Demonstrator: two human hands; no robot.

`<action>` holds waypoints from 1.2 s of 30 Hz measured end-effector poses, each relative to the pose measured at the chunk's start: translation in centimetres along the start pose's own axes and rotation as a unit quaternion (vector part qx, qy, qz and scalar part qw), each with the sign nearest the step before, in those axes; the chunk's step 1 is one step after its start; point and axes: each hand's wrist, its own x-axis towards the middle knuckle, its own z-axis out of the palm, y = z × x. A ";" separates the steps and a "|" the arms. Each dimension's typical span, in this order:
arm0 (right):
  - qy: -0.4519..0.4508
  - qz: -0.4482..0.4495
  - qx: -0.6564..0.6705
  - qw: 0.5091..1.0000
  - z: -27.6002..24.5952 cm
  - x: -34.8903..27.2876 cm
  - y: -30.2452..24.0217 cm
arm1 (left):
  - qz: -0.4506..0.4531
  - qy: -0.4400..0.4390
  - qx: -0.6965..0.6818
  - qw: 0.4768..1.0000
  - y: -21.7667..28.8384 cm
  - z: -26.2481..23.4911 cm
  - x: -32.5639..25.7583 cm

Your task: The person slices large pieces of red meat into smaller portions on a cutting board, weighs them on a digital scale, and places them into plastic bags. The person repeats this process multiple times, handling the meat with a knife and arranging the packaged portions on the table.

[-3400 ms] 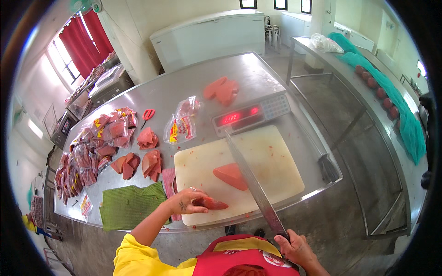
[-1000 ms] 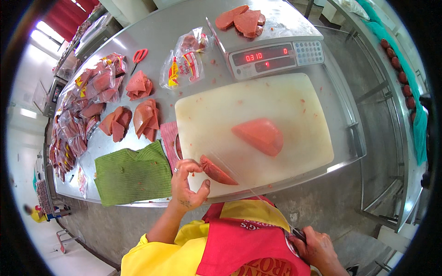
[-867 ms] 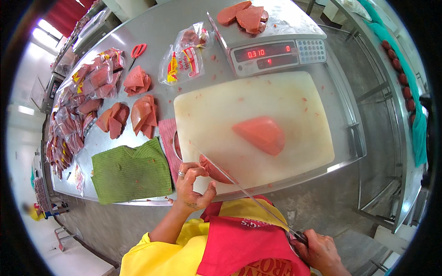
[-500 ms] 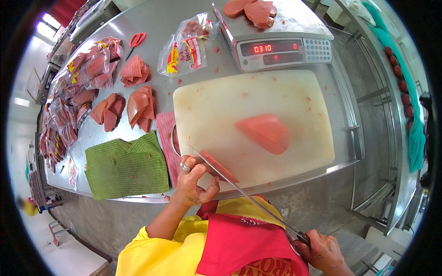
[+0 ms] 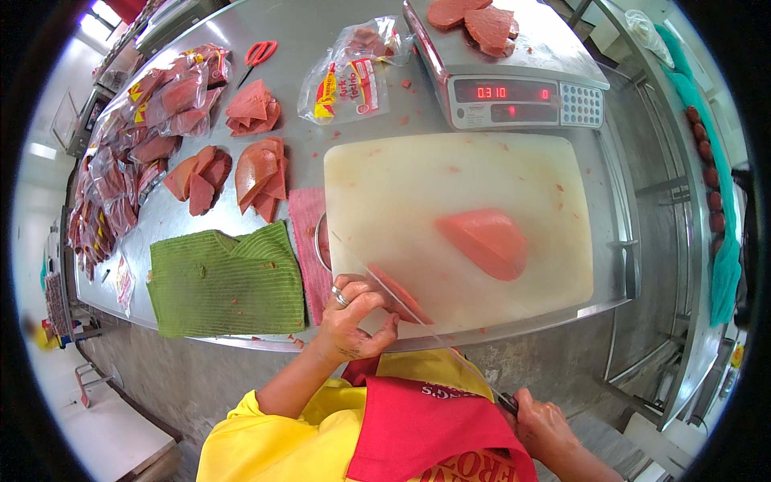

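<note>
My left hand, with rings on one finger, presses on a pink piece of processed meat at the near left edge of the white cutting board. Its fingers are bent, and part of the meat is hidden under them. My right hand grips the dark handle of a long thin knife in front of my apron. The blade slants up and left across the board's near edge, along the meat piece and close to my left fingers. A larger pink meat chunk lies apart, right of the board's middle.
A digital scale bearing meat slices stands behind the board. Left lie piles of cut meat, bagged meat, red-handled scissors and a green cloth. A pink cloth tucks under a metal ring beside the board.
The whole view has shifted slightly, so the table things appear farther right. The knife has slid along the meat, its handle now a little farther forward; my left hand stays on the piece.
</note>
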 end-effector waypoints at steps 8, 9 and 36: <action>0.012 -0.022 -0.021 0.999 0.1 2.9 -1.9 | 0.009 -0.002 -0.019 1.000 -0.4 0.0 0.1; 0.012 -0.026 -0.018 0.999 0.1 3.3 -2.1 | 0.008 -0.002 -0.020 1.000 -0.3 0.0 0.2; 0.092 -0.012 0.034 0.995 -0.7 -0.7 -0.4 | -0.023 -0.039 0.000 0.999 0.6 -0.7 0.6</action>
